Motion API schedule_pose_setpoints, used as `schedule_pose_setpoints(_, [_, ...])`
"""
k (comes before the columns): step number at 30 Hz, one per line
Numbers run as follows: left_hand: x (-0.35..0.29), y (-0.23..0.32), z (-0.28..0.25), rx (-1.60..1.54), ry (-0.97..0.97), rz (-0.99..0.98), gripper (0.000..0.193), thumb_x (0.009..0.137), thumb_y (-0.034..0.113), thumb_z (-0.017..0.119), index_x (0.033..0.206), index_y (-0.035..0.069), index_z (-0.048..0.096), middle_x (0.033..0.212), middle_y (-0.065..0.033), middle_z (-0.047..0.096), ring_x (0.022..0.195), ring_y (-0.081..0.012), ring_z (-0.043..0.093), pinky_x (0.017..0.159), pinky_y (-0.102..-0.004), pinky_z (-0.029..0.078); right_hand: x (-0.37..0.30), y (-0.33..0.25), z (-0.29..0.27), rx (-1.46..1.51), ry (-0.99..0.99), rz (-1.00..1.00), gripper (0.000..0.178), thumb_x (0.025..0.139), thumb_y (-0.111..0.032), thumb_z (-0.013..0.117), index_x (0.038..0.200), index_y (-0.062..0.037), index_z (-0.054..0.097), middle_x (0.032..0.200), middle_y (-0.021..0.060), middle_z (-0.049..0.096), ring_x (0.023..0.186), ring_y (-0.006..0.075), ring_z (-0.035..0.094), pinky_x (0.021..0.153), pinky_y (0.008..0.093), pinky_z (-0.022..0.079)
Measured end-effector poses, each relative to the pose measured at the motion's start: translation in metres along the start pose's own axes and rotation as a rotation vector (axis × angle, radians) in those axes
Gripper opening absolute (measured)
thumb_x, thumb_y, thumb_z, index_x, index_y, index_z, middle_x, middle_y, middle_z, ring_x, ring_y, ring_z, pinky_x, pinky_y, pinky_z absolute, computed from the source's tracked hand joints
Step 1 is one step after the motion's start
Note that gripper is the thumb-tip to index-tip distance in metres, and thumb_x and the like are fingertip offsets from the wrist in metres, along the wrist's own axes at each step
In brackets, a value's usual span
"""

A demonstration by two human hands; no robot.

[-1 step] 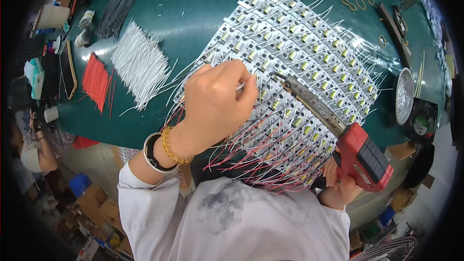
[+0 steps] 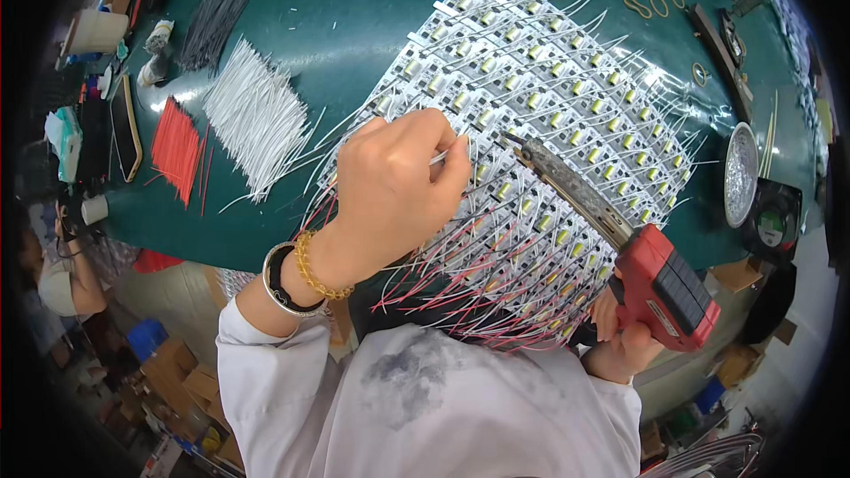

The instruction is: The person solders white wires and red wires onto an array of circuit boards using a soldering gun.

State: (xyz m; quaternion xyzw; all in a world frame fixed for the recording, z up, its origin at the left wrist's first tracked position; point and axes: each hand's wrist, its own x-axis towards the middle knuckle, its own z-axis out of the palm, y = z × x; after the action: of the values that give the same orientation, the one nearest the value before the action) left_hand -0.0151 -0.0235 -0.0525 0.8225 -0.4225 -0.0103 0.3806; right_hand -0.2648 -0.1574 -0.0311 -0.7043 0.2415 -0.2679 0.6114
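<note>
My left hand (image 2: 398, 181) is closed in a pinch over the left part of a large panel of small circuit boards (image 2: 580, 97). A short piece of white wire (image 2: 439, 158) shows between its thumb and forefinger. In my right hand (image 2: 627, 336) is a red and black soldering gun (image 2: 668, 288), gripped by its handle. Its long, darkened barrel points up and left, and the tip is over the boards just right of my left fingertips. Whether the tip touches a board I cannot tell. White wires stand out across the panel, with red and white wires (image 2: 434, 288) hanging off its near edge.
Bundles of white wires (image 2: 257, 119), red wires (image 2: 175, 150) and black wires (image 2: 215, 25) lie on the green tabletop (image 2: 354, 22) at left. A silvery bowl (image 2: 742, 175) stands at right, below rubber bands (image 2: 660, 5). Another person's arm (image 2: 81, 270) shows at far left.
</note>
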Motion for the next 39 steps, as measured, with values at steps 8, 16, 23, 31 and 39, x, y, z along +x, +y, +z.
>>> schedule_pose_setpoints(8, [0.006, 0.015, -0.017, -0.059, 0.111, 0.109, 0.012, 0.076, 0.002, 0.071, 0.07, 0.003, 0.06, 0.063, -0.0068, 0.058, 0.053, -0.0221, 0.054, 0.051, -0.0312, 0.04, -0.011, 0.003, -0.009, 0.188, -0.012, -0.041, 0.079, 0.078, -0.059, 0.068, 0.109, 0.0119, 0.053, 0.052, 0.0017, 0.048, 0.04, 0.0099, 0.042, 0.039, 0.0245, 0.031])
schedule_pose_setpoints(16, [0.002, 0.018, -0.002, -0.092, -0.108, -0.007, 0.014, 0.076, 0.002, 0.07, 0.068, 0.003, 0.059, 0.061, -0.0061, 0.057, 0.052, -0.0185, 0.053, 0.049, -0.0303, 0.039, -0.029, 0.009, -0.03, 0.284, -0.074, 0.21, 0.037, 0.084, -0.037, 0.072, 0.095, -0.0021, 0.067, 0.085, 0.0071, 0.057, 0.067, 0.0175, 0.052, 0.058, 0.0306, 0.038])
schedule_pose_setpoints(23, [0.003, 0.017, 0.001, -0.093, -0.105, 0.003, 0.015, 0.075, 0.002, 0.07, 0.067, 0.004, 0.057, 0.06, -0.0054, 0.057, 0.05, -0.0184, 0.051, 0.048, -0.0313, 0.037, -0.006, -0.006, -0.001, -0.189, 0.179, 0.153, 0.018, 0.075, -0.005, 0.066, 0.093, -0.0016, 0.066, 0.08, 0.0094, 0.054, 0.066, 0.0207, 0.052, 0.056, 0.0331, 0.037])
schedule_pose_setpoints(31, [0.005, 0.013, -0.002, -0.097, -0.141, -0.026, 0.015, 0.076, 0.004, 0.071, 0.068, 0.001, 0.059, 0.062, -0.0071, 0.06, 0.049, -0.0172, 0.054, 0.046, -0.0289, 0.039, -0.016, -0.008, -0.024, -0.362, 0.026, 0.433, 0.016, 0.074, -0.013, 0.071, 0.081, -0.0036, 0.059, 0.067, 0.0039, 0.053, 0.059, 0.0157, 0.051, 0.055, 0.0298, 0.038])
schedule_pose_setpoints(39, [0.005, 0.013, 0.0, -0.122, -0.123, -0.054, 0.017, 0.075, 0.008, 0.068, 0.064, 0.005, 0.055, 0.058, -0.0074, 0.057, 0.051, -0.0261, 0.056, 0.047, -0.0369, 0.041, -0.018, -0.005, -0.005, -0.254, 0.198, 0.258, 0.062, 0.075, -0.058, 0.071, 0.091, 0.0, 0.059, 0.068, 0.003, 0.054, 0.06, 0.0155, 0.053, 0.056, 0.03, 0.04])
